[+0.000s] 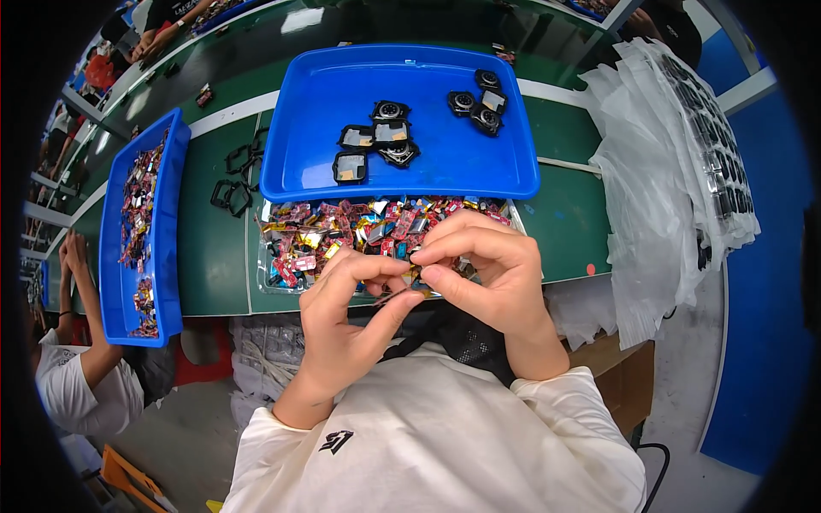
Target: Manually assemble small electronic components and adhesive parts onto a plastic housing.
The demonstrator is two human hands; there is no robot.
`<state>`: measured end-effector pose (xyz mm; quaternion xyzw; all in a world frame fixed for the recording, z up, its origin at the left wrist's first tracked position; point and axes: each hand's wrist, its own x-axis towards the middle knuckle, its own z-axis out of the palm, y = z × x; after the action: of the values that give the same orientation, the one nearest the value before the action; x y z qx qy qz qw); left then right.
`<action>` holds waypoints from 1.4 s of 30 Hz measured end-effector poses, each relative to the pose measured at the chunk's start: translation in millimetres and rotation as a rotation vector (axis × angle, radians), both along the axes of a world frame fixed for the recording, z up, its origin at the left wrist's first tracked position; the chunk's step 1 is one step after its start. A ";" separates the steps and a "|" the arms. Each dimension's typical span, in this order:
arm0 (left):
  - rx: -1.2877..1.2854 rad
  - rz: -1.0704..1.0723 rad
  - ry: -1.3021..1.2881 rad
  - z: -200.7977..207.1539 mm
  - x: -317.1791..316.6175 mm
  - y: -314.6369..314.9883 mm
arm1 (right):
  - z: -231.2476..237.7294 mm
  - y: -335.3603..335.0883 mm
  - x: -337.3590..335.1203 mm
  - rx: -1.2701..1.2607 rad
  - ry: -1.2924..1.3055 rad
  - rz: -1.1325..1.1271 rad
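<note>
Both my hands are raised close together in front of my chest, over the near edge of a clear tray [266, 275]. Thumb and fingers of my left hand [338, 312] close on a thin dark part [392, 297], too small to name. My right hand [496, 278] pinches just beside it, its thumb and fingertips together; what lies between them is mostly hidden. Beneath the hands, the tray is heaped with small red, blue and yellow electronic pieces [342, 227]. Behind it stands a blue tray [316, 94] with several black square watch-like cases [351, 168].
Black frames [231, 195] lie on the green table [209, 265] to the left. Beyond them is a narrow blue bin [180, 282] of small red pieces. Stacked clear trays with plastic sheeting [637, 179] rise at the right. Another person's arm [85, 291] shows at far left.
</note>
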<state>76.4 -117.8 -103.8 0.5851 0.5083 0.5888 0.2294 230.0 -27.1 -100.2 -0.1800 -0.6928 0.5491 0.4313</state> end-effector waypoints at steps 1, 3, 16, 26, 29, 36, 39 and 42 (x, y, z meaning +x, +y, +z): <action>-0.029 0.028 0.004 1.3 0.3 -0.3 | -1.3 1.7 0.0 0.068 0.017 -0.007; -0.121 -0.012 -0.099 7.0 -0.4 -0.6 | -1.5 4.3 0.4 0.135 0.034 -0.013; -0.227 -0.130 -0.323 7.6 -7.0 -3.9 | 1.2 -4.0 5.9 -0.242 0.117 0.129; -0.278 -0.169 -0.386 3.6 -7.9 -1.4 | -6.6 -7.3 -2.6 -0.318 0.152 0.103; -0.205 -0.216 -0.340 3.1 -10.5 0.7 | -5.2 1.3 1.2 0.000 -0.100 -0.081; -0.216 -0.125 -0.326 2.0 -17.2 -3.2 | 20.9 82.0 4.2 0.502 -0.628 -0.191; -0.215 -0.184 -0.366 1.7 -14.9 -2.0 | 20.1 142.4 1.9 0.632 -0.708 -0.255; -0.206 -0.230 -0.379 4.3 -10.7 -1.3 | -2.4 208.5 5.4 0.765 -0.846 -0.331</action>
<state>65.7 -119.1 -99.5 0.4915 0.4436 0.6033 0.4446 235.4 181.4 -102.6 -0.3205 -0.9160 0.0666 0.2319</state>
